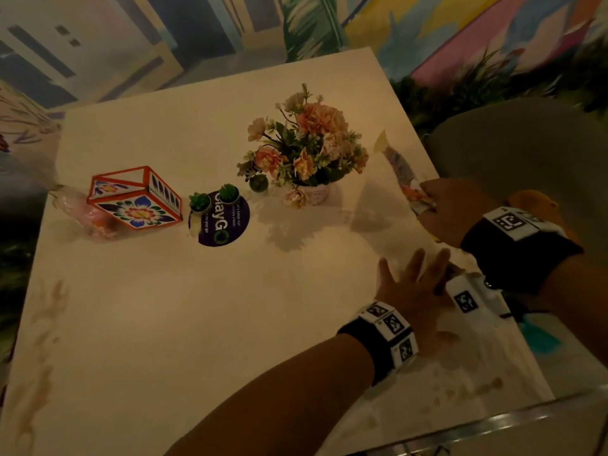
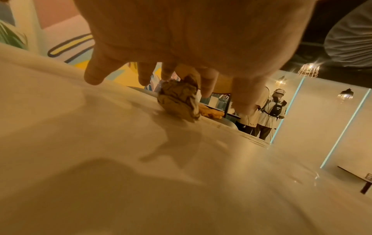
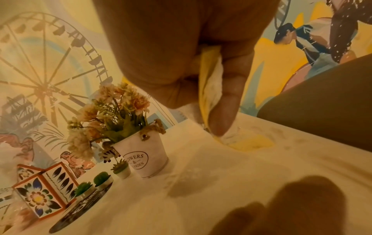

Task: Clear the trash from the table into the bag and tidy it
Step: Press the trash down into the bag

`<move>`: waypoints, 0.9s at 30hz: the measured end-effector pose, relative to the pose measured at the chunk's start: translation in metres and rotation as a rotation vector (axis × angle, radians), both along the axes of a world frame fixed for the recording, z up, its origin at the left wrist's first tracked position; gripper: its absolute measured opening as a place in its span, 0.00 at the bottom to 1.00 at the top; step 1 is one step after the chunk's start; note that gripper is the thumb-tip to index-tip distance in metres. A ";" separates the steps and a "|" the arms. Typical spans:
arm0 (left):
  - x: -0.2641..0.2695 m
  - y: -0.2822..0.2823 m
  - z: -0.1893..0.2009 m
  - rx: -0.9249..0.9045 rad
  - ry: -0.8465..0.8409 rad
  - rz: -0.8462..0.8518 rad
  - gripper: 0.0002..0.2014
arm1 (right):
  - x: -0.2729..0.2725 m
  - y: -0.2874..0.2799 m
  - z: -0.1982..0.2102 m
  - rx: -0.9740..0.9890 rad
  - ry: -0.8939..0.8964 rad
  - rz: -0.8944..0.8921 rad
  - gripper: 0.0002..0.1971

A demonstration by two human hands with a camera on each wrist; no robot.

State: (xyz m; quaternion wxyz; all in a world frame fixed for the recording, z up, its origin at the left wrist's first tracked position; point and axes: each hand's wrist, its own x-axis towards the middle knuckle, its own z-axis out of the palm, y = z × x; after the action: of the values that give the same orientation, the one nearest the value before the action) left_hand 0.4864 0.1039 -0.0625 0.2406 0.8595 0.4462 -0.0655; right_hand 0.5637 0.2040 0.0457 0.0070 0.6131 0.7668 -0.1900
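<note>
left hand (image 1: 415, 292): fingers (image 2: 94, 74) spread, over crumpled paper ball (image 2: 179, 100) at counter (image 1: 197, 324) edge | right hand (image 1: 455, 210): fingers pinch yellow wrapper (image 3: 211, 89), its end on counter

Dim warm light, soft blurred shadows on the table (image 1: 164, 324), wide-angle bending at edges
</note>
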 end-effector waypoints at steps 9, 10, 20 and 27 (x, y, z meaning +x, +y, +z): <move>-0.022 0.003 -0.007 0.136 -0.068 0.042 0.20 | 0.008 -0.006 -0.004 -0.004 -0.002 -0.014 0.12; -0.027 0.004 -0.004 0.150 -0.081 0.066 0.18 | 0.007 -0.007 -0.004 0.000 -0.004 -0.008 0.12; -0.176 -0.025 0.014 0.173 -0.154 0.566 0.28 | -0.009 -0.043 -0.004 -0.057 -0.120 0.140 0.10; -0.337 -0.103 0.049 0.168 -0.208 1.022 0.23 | -0.087 -0.102 -0.003 -0.240 -0.076 0.285 0.17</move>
State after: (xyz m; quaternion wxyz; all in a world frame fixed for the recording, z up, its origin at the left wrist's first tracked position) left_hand 0.1493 0.0011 -0.0130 0.2153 0.5505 0.7859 0.1816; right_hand 0.4763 0.1017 0.0430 0.1360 0.4996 0.8169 -0.2541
